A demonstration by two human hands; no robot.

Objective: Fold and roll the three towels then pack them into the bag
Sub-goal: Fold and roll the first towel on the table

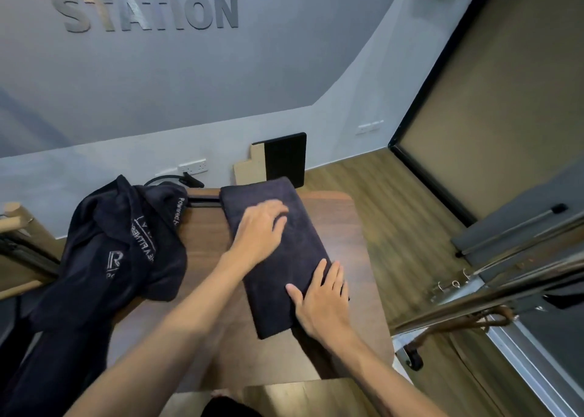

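At the far left, a wooden frame point(14, 217) is partly seen at the edge of the view. Just right of it, a dark bag point(107, 258) with pale printed lettering is slumped on the left part of the wooden table point(354, 252), with its lower end hanging off the near left edge. Behind the bag, a white wall socket point(192, 166) is fixed low on the grey wall, and a black cable is seen just below it.

Right of the bag, the left hand point(260, 230) is laid flat on the far half of a dark towel point(284, 258), its fingers spread and straight, slightly blurred. The towel is folded into a long strip and is laid on the middle of the table, running from the far edge toward the near right. Only this one towel is plainly seen. Behind it, a black panel point(286, 159) and a piece of cardboard point(249, 167) are leaned against the wall.

Further right, the right hand point(322, 299) is pressed flat on the near right edge of the towel, fingers straight and close together, thumb set apart. Nothing is gripped by either hand.

At the far right, metal rails point(493, 293) are seen above the wooden floor.
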